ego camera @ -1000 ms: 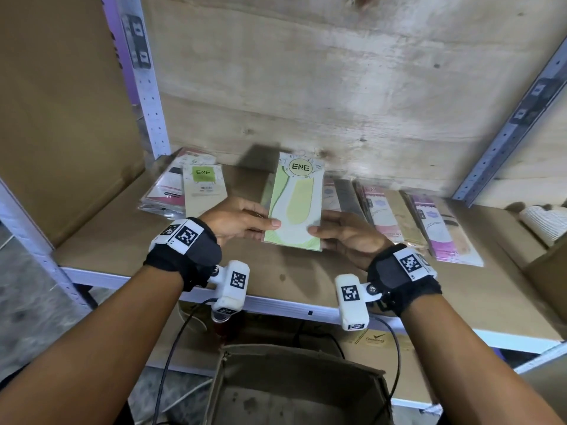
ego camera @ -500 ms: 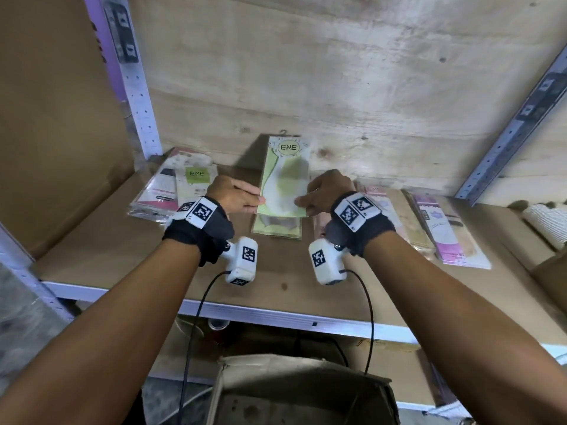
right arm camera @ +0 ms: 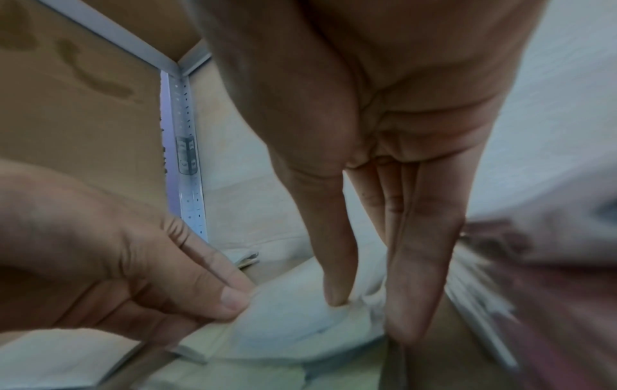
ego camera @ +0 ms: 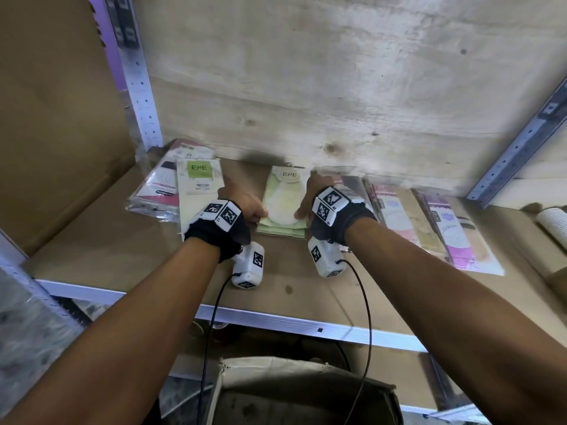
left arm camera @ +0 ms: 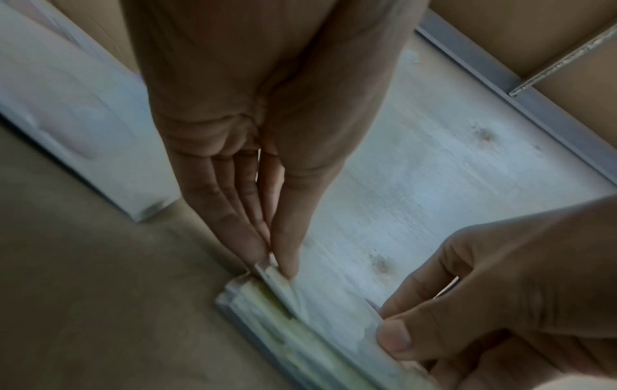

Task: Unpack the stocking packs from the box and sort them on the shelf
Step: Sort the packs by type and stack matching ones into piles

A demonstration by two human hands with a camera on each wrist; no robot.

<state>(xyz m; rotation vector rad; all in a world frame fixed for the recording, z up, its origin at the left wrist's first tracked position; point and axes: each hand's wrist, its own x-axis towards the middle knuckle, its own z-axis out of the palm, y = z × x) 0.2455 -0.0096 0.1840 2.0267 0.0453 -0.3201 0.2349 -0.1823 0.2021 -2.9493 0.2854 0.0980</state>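
Note:
A pale green stocking pack marked ENE lies on a stack of like green packs at the middle of the shelf. My left hand pinches its near left corner, thumb against straight fingers. At the near right edge my right hand pinches the pack between thumb and fingers. In the left wrist view the pinched corner of the pack sits slightly raised above the stack. The open cardboard box stands below the shelf.
A cream ENE pack lies over pink packs at the shelf's left. Pink and purple packs lie in rows to the right, with a white roll at the far right. Metal uprights flank the bay.
Both hands moved deeper into the shelf and lowered the green pack from a raised, tilted hold down onto the green stack.

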